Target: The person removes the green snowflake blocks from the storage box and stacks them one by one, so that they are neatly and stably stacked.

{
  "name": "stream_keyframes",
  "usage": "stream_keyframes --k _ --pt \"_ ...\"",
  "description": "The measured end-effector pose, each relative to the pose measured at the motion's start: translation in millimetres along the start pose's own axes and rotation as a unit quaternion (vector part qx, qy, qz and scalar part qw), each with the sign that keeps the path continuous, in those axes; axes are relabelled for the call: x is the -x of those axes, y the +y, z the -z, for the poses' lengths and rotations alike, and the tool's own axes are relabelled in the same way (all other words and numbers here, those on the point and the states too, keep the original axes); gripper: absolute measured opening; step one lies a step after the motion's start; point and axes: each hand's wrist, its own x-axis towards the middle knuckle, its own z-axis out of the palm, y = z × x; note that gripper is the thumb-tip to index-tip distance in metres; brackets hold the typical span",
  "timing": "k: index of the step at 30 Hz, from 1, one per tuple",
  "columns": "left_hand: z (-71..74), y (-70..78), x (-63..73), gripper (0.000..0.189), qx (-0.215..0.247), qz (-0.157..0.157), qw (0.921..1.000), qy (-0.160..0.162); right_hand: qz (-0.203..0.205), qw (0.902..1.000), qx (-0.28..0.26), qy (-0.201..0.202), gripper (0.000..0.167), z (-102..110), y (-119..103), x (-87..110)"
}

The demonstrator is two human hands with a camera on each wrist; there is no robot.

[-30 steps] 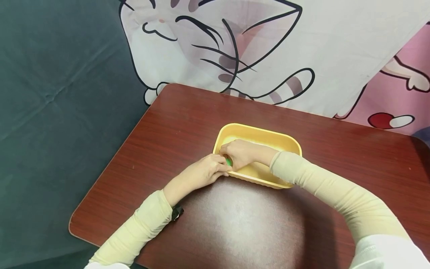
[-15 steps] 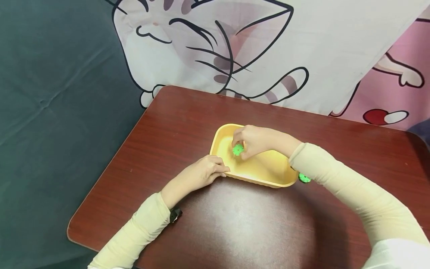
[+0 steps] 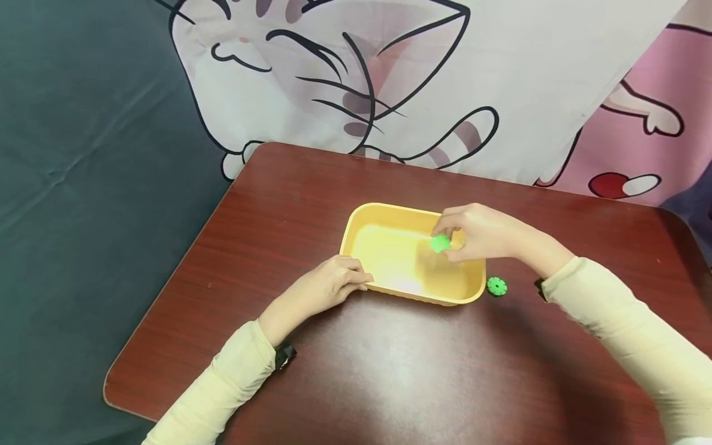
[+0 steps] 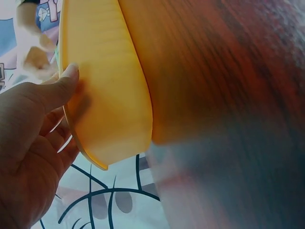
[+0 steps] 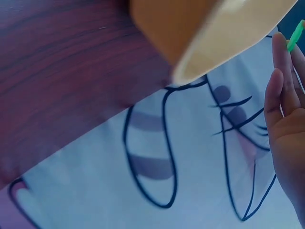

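Note:
In the head view, my left hand (image 3: 334, 281) grips the near left rim of a yellow plastic tub (image 3: 384, 250). From the left wrist, my left thumb presses the tub's outer wall (image 4: 109, 81) while the other fingers curl over its edge. My right hand (image 3: 484, 232) pinches a small green notched disc (image 3: 440, 243) above the tub's right part. The right wrist view catches this green disc (image 5: 296, 36) at the fingertips. A second green notched disc (image 3: 497, 286) lies flat on the table, just right of the tub. The tub's floor shows no pieces.
The tub stands on a dark red wood-grain table (image 3: 267, 222) with rounded corners. Behind the table hangs a white cloth (image 3: 545, 93) printed with a cartoon cat. A dark green cloth (image 3: 100, 216) covers the left side.
My right hand has lifted a green disc from the tub's left corner and carried it right. The disc on the table has come into view. My left hand stays on the rim.

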Motion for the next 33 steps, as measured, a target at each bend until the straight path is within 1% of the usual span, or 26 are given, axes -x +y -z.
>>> stream_keyframes --k 3,10,15,19,23,27,29,33 --pt "-0.2 0.3 0.2 0.004 -0.006 0.0 1.0 0.001 -0.027 0.9996 0.006 0.008 0.022 1 3 18.2" --pt "-3.9 -1.4 -0.6 0.008 -0.01 -0.006 0.9999 0.011 -0.07 0.996 0.025 0.049 0.025 3 11 61.1" --pt "-6.0 -2.9 -3.2 0.009 -0.007 -0.01 0.9998 0.018 -0.119 0.9914 0.013 0.052 0.028 5 18 85.6" --pt "-7.9 -4.4 -3.6 0.01 -0.004 -0.007 0.9997 0.022 -0.135 0.9897 0.016 0.046 0.029 3 24 99.9" --pt "-9.4 -6.3 -3.3 0.011 0.003 -0.008 0.9995 0.029 -0.136 0.9897 0.026 0.036 0.028 -7 30 110.9" --pt "-8.7 -7.3 -3.4 0.013 0.0 -0.009 0.9995 0.03 -0.119 0.9897 0.075 0.029 0.026 -22 35 118.2" --pt "-8.3 -7.4 -3.0 0.013 0.001 -0.009 0.9995 0.03 -0.115 0.988 0.1 0.023 0.027 -30 36 120.2" --pt "-8.9 -7.5 -2.9 0.012 0.008 -0.007 0.9995 0.028 -0.112 0.9851 0.129 0.014 0.029 -40 36 123.2"
